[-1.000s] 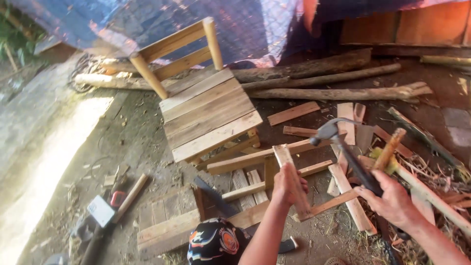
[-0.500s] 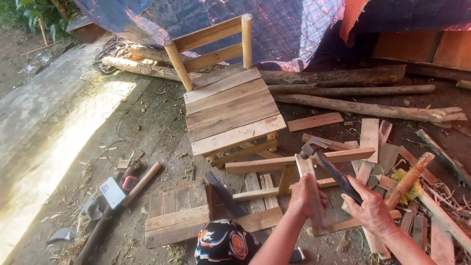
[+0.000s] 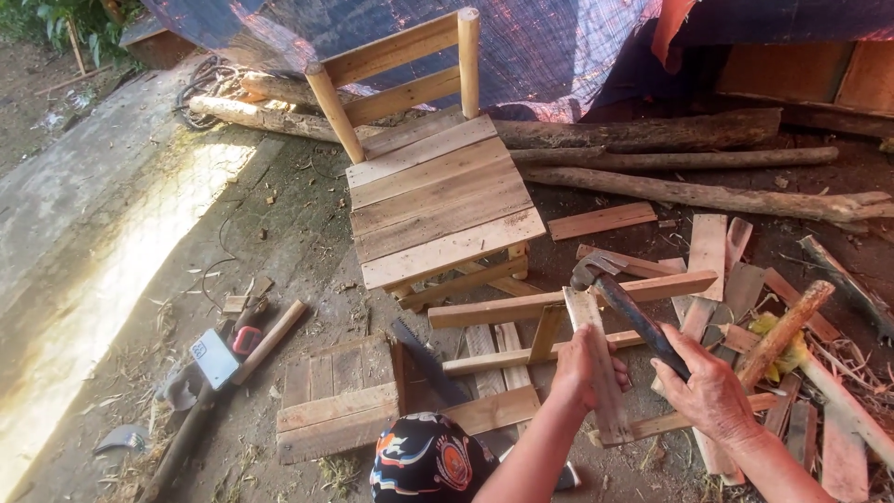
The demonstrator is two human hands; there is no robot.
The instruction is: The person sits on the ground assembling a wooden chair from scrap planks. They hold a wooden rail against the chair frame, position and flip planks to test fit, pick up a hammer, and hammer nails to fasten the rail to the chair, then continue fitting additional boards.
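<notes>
Frame [image 3: 559, 321]: half-built, I judge. My left hand [image 3: 585, 368] grips upright slat [image 3: 596, 363]; right hand [image 3: 708, 387] grips hammer [image 3: 633, 312]; nail unseen.

Both forearms come up from the lower edge of the view, bare, side by side. The left hand [image 3: 585, 368] is curled in a fist-like grip, fingers wrapped round, knuckles uppermost. The right hand [image 3: 712, 391] lies just beside it, back facing up, fingers closed in a firm clasp, wrist slightly bent.
</notes>
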